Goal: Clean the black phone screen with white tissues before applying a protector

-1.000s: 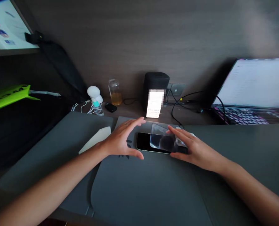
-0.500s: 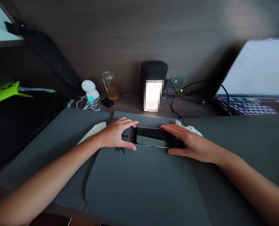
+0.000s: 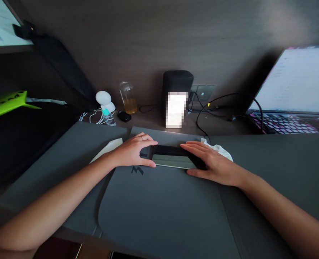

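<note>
A dark smartphone point(image 3: 170, 157) lies crosswise on a grey desk mat point(image 3: 162, 212), its near long edge showing pale as if tipped up. My left hand point(image 3: 134, 153) grips its left end, thumb on the near edge and fingers over the far edge, a ring on one finger. My right hand point(image 3: 212, 163) covers the phone's right end, fingers laid flat along the top and thumb at the near edge. A crumpled white cloth point(image 3: 220, 149) sits just behind my right hand. A pale paper sleeve point(image 3: 107, 149) rests left of my left wrist.
At the back stand a black speaker point(image 3: 178, 88) with a blurred white card, a glass jar of amber liquid point(image 3: 128, 97), a white mushroom lamp point(image 3: 104, 100), a small bottle and cables. An open laptop point(image 3: 294, 97) glows at right. A green object point(image 3: 5, 104) lies left.
A second ago my right hand held a clear screen protector tilted above the phone; it came down flat. Both hands now clasp the phone's ends, and its near edge has tipped up.
</note>
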The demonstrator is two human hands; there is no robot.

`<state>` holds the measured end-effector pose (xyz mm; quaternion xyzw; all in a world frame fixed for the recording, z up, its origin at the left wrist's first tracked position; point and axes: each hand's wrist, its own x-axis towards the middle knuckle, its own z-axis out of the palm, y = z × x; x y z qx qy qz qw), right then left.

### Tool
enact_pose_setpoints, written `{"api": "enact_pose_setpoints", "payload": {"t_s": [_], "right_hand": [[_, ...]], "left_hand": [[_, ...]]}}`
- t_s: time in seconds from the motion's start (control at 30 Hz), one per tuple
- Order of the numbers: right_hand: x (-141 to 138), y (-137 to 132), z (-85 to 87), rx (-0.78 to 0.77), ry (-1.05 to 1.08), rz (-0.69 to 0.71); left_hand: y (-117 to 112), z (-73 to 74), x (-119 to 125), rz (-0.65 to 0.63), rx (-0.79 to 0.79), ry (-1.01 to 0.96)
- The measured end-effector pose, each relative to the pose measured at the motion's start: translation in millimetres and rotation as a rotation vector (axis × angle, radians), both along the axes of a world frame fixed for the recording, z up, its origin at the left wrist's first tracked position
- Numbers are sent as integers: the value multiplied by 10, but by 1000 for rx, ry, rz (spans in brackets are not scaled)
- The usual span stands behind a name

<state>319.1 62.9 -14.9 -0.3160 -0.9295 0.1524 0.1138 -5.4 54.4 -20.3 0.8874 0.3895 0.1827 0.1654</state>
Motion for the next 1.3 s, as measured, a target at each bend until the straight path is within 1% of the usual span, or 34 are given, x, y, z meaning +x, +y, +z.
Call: {"api": "enact_pose_setpoints", "payload": {"t_s": [0.2, 0.37, 0.57, 0.97, 1.3], "right_hand": [[-51, 2, 9, -10, 81, 26], [-55, 12, 14, 0, 55, 39], [-56, 1, 38, -23, 38, 0], [-20, 27, 14, -53, 62, -6], [-4, 43, -3, -57, 30, -2]], "left_hand": [[-8, 21, 1, 6, 7, 14], [-13, 29, 8, 13, 14, 22], [-21, 28, 20, 11, 27, 18], [-34, 21, 30, 30, 5, 10], [-37, 26, 31, 30, -11, 1]]}}
